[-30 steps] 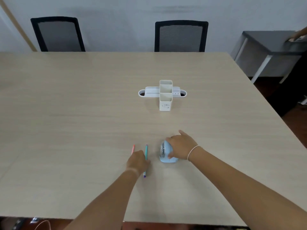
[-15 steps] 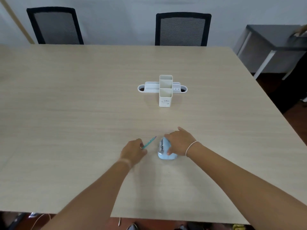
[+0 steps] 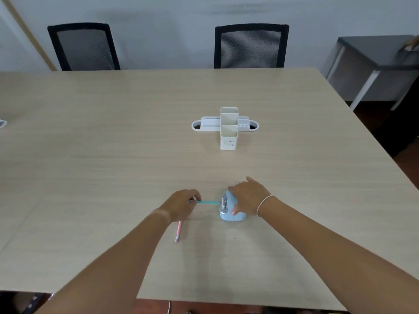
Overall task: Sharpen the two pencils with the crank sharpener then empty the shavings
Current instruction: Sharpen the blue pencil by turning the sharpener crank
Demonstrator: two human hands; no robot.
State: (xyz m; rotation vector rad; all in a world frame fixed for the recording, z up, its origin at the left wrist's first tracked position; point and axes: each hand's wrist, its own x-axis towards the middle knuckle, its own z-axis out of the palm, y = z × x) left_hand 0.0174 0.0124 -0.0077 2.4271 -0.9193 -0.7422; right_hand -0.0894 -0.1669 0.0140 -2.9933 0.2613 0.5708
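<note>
A light blue crank sharpener stands on the wooden table near its front edge. My right hand rests over its top and back, gripping it; the crank is hidden under the hand. My left hand pinches a teal pencil held level, its tip at the sharpener's grey front face. A pink pencil lies on the table below my left hand, partly hidden by the wrist.
A white desk organiser with empty square cups stands mid-table, beyond the sharpener. Two black mesh chairs sit at the far edge. A dark side table is off to the right.
My left hand lifted the teal pencil off the table and swung it level, bringing its tip to the sharpener's front. The pink pencil stayed on the table. My right hand kept hold of the sharpener.
</note>
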